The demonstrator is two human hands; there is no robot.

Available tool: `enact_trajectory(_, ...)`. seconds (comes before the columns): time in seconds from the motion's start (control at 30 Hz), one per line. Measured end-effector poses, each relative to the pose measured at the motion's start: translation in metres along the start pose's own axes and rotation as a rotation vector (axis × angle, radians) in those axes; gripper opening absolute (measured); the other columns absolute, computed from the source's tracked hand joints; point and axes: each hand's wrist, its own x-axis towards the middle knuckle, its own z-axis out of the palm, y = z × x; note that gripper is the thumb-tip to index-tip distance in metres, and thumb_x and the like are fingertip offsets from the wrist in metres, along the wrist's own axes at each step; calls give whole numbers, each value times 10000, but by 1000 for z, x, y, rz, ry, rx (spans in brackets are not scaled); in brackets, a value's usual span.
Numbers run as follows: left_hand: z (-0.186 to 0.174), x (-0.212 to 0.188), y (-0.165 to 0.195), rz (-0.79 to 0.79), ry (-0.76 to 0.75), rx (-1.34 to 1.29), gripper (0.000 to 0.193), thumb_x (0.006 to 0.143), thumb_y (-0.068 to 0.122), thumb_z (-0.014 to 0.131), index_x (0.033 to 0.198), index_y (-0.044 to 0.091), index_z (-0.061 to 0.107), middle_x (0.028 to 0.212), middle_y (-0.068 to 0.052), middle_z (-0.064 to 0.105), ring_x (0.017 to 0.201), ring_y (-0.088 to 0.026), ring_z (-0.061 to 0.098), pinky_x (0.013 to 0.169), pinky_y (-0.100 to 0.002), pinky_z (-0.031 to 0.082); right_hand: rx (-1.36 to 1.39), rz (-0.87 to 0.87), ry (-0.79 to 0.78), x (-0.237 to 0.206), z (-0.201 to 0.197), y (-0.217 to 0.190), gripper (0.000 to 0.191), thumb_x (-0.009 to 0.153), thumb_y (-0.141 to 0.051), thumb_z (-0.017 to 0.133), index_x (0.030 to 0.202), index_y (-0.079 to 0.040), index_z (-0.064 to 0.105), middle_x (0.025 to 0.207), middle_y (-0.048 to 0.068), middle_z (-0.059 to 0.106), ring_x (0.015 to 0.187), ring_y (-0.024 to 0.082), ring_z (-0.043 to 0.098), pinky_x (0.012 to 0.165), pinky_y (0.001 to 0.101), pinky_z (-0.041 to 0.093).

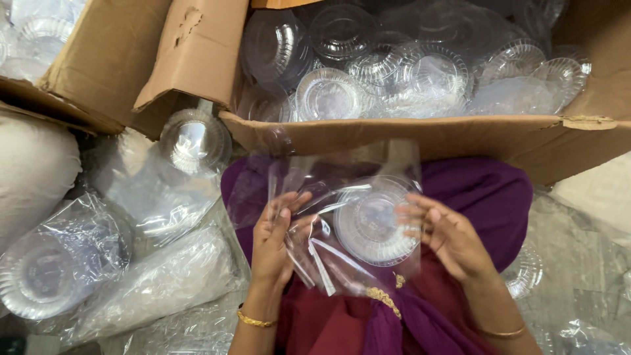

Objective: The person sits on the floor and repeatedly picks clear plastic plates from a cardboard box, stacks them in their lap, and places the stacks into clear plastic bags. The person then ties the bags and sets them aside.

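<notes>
Nearest in, the left hand (pixel 276 233) is curling its fingers and pinching the left edge of a clear plastic bag (pixel 328 217), thumb and fingertips closed on the film, a gold bangle (pixel 255 321) sitting on that wrist. The right hand (pixel 445 235) is gripping the bag's right side, fingers half bent and pressed against a clear round plastic lid (pixel 372 220) that is sitting inside the bag, over the purple cloth (pixel 486 197) on the lap. To the left, bagged stacks of clear containers (pixel 59 263) are lying on their sides, with another stack (pixel 194 139) just beyond them. Farther off, an open cardboard box (pixel 420 135) is standing right across the scene, loose clear lids (pixel 368 72) piling up inside it, and a second box (pixel 105 59) is leaning at far left
</notes>
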Motion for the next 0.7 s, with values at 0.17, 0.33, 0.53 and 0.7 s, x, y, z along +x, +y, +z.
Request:
enact_trajectory(0.17,1,-7,1,117,-2,157,335,1070,173,497,1326,-21,590,1363,-207,661,1026,-270,746,833,-340,604,-45,50,-45,7,-11,39,524,955,-356,621,1300,39,605,1138,171,736,1005,233,701,863,341,585)
enact_trajectory(0.33,-7,-18,28,420,122,851,548,955,241,641,1418,-22,511,1371,-229,606,1210,-344,634,1062,-434,497,-628,6,230,19,0,74,284,1057,-172,593,1017,42,775,654,202,610,508,205,515,477,343,435)
enact_trajectory(0.53,41,-61,4,758,149,1009,430,950,196,738,1294,40,532,1271,-114,566,1143,-248,622,997,-364,553,-337,-132,-118,8,39,100,100,976,-157,602,969,-92,679,816,0,727,632,61,643,567,205,522)
enact_trajectory(0.7,81,-30,-47,198,-286,759,446,866,162,836,1161,-5,546,1071,-143,565,914,-208,586,800,-307,534,-120,-142,19,4,27,101,295,1035,-140,625,751,-67,590,670,8,603,547,22,477,487,175,415)
